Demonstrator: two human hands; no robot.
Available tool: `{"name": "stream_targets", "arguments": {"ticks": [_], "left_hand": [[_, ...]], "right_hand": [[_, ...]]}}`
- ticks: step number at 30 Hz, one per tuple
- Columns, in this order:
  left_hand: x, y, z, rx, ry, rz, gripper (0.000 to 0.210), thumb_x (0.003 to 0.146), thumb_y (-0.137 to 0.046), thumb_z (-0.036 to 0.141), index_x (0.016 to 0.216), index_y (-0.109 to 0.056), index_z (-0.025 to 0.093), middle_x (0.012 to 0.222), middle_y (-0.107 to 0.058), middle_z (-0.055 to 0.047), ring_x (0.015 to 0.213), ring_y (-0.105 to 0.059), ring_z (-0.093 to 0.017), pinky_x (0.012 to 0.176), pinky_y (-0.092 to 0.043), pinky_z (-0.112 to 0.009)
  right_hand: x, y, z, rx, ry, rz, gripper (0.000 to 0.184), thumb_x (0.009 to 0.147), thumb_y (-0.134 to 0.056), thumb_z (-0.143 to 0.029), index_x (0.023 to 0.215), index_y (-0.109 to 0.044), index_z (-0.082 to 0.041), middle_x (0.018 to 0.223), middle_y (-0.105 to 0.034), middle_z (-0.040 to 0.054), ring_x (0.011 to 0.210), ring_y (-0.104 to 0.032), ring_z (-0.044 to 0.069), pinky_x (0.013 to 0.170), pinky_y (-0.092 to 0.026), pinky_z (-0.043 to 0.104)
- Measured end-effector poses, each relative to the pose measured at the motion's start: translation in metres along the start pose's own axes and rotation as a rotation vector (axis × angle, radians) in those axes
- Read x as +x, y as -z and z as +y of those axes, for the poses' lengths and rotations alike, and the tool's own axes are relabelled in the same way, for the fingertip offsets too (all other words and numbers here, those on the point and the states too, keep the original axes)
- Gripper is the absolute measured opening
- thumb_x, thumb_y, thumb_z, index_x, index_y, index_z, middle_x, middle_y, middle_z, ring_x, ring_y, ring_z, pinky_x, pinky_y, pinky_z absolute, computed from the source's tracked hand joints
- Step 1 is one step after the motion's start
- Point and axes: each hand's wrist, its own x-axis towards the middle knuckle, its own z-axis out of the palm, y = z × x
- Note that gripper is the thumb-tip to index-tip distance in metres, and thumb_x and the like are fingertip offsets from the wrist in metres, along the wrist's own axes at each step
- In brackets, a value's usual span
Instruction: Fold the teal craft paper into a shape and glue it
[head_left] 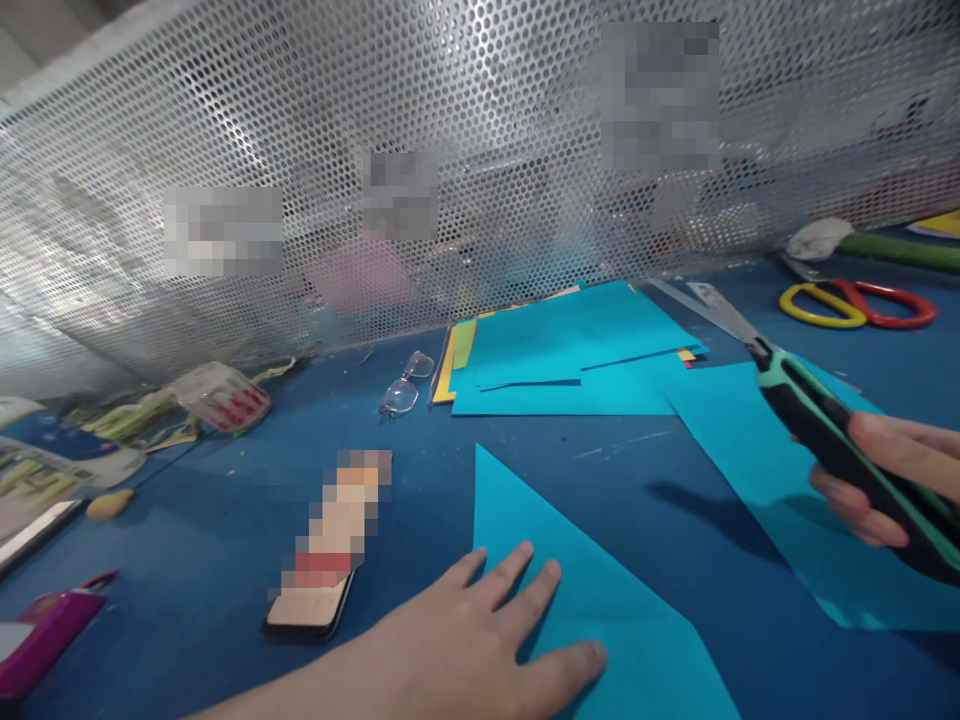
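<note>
My left hand [487,630] lies on a folded or cut piece of blue paper [600,590] near the front of the table, its fingers spread. In my right hand [862,490] are scissors with black and green handles [810,400], raised above the table. Their blades point up and to the left, slightly apart. Below the scissors lies another blue sheet [742,440]. Behind my hands, a stack of coloured paper [555,340] has blue sheets on top, with yellow and green edges showing at its left.
The blue table [420,480] ends at a perforated metal panel [420,110]. A phone [307,610], eyeglasses [405,390] and a purple object [52,640] lie to the left, near a clear plastic cup [221,395]. Scissors with yellow and red handles [892,305] rest at the right.
</note>
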Motion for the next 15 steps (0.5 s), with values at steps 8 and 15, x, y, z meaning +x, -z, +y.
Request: {"name": "stream_targets", "arguments": {"ticks": [8, 15], "left_hand": [[0.002, 0.027, 0.019, -0.107, 0.172, -0.072, 0.064, 0.124, -0.065, 0.047, 0.183, -0.049, 0.030, 0.186, -0.048, -0.019, 0.174, -0.045, -0.046, 0.138, -0.046, -0.065], [0.005, 0.045, 0.024, -0.313, 0.423, 0.125, 0.008, 0.112, -0.072, 0.027, 0.114, -0.078, 0.023, 0.147, -0.084, -0.010, 0.140, -0.079, -0.035, 0.119, -0.063, -0.041]], "right_hand": [[0.019, 0.034, 0.019, -0.276, 0.028, -0.077, 0.079, 0.085, -0.052, -0.109, 0.066, -0.064, -0.033, 0.051, -0.059, 0.0052, 0.043, -0.054, 0.028, 0.041, -0.042, 0.041], [0.034, 0.037, 0.021, -0.579, 0.156, -0.194, 0.061, 0.076, -0.073, -0.100, 0.076, -0.079, -0.039, 0.077, -0.081, -0.0008, 0.068, -0.076, 0.032, 0.062, -0.061, 0.044]]}}
